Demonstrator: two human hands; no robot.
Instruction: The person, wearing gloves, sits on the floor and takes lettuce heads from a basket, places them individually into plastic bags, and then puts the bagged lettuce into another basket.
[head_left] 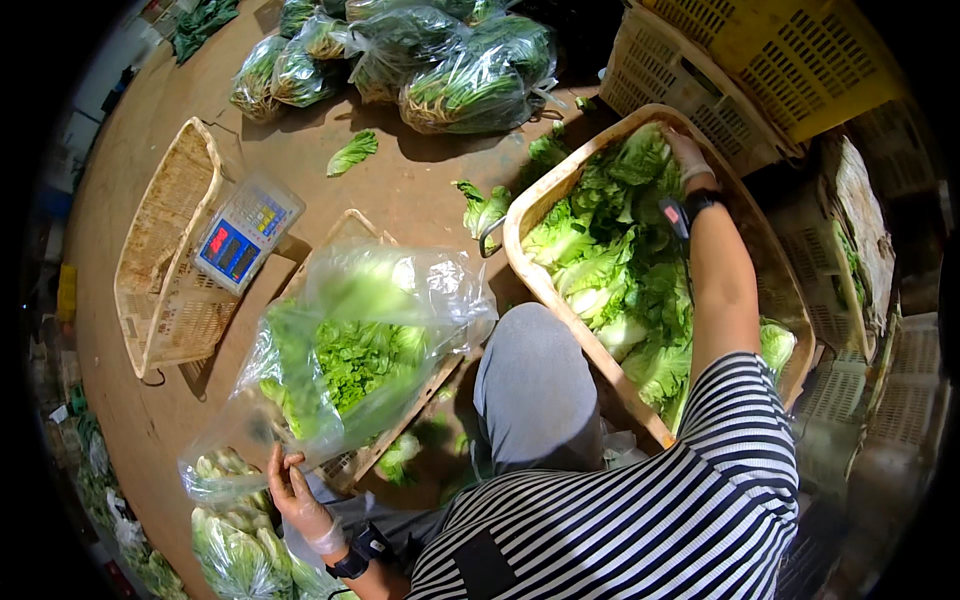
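Left hand, fingers loosely spread, is at the bag's edge, probably steadying it; basket props it. Right hand's on lettuce in the crate, grip hard to tell.

Open floor beyond the scale, knee between clear bag and lettuce crate, stacked crates rightward

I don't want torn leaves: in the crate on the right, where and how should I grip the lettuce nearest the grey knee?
Probably grip the lettuce by its pale, thick base, from above: that looks firmer than the ruffled leaves around it, and the crate wall stands close on its knee side.
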